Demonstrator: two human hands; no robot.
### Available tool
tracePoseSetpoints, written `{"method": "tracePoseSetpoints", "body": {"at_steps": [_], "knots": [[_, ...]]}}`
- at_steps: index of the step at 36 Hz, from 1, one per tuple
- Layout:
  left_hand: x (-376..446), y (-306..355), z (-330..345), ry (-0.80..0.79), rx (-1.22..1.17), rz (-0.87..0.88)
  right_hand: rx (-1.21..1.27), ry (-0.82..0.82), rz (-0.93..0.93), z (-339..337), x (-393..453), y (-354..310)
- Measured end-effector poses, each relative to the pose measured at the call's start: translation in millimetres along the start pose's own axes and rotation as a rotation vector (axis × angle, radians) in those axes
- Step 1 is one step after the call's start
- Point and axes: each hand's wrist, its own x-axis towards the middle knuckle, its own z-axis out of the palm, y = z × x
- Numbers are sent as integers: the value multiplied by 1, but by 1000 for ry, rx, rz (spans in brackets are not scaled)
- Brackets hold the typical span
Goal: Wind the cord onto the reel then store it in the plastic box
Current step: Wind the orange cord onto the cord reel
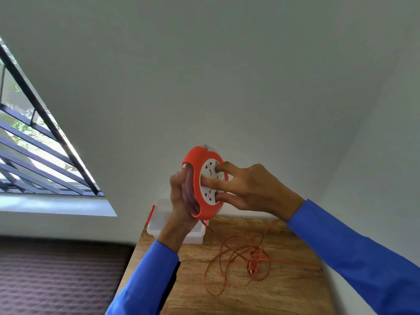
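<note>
Holding the reel [203, 181] up in the air over the far edge of the wooden table [284, 292], both hands on it. Left hand [181, 201] wraps the orange rim from the left side, fingers curled shut round the edge, palm behind the rim. Right hand [247, 189] sits on the white socket face, fingers spread: fingertips [205, 181] pressed flat on the face, thumb under the lower rim. Reel is tilted, socket face turned right and toward the camera.

Cord [229, 258] drops from the bottom of the reel and lies loose in tangled orange loops on the table, near and right of the reel. Plug [251, 268] sits in the middle of the tangle.

Plastic box [156, 221] is on the table's far left corner, clear with an orange latch, directly below the reel; the left wrist covers much of it. Can't tell if its lid is on.

Blue sleeves [354, 258] on both arms. Barred window [34, 155] far left.
</note>
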Motion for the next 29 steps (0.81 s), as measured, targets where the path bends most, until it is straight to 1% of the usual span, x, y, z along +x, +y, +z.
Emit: {"method": "tracePoseSetpoints", "body": {"at_steps": [2, 3, 4, 7, 8, 9, 12, 15, 18, 21, 22, 24, 26, 27, 29], "knots": [[-5, -3, 1, -16, 8, 9, 44, 66, 34, 3, -2, -3], [-6, -4, 2, -16, 21, 30, 99, 99, 90, 5, -2, -6], [-6, -5, 4, -15, 24, 59, 192, 123, 191, 6, 0, -10], [-5, -7, 9, 5, -15, 88, 643, 134, 679, 9, 11, -29], [-4, -8, 9, 12, -19, 87, 746, 135, 801, 10, 15, -32], [-4, -8, 9, 8, -6, 85, 787, 139, 882, 13, 18, -35], [-7, -5, 11, -7, 7, 112, 815, 146, 1009, 15, 25, -37], [-6, -6, 8, 20, 55, 152, 956, 128, 1168, 14, 24, -37], [-9, -7, 2, 34, 81, 143, 1127, 45, 1336, 15, 19, -44], [-16, -16, -4, -44, 57, 78, 1278, 13, 1398, 21, 14, -55], [-19, -20, -6, -67, 37, 65, 1304, 8, 1399, 20, 14, -58], [-21, -26, -11, -57, -3, 56, 1318, -20, 1362, 16, 12, -59], [-20, -27, -14, -3, 11, 63, 1260, -25, 1309, 13, 9, -58], [-19, -28, -16, 21, 24, 85, 1195, 0, 1266, 12, 6, -57], [-19, -29, -21, 50, 30, 123, 983, 82, 1117, 13, 0, -54]]}}
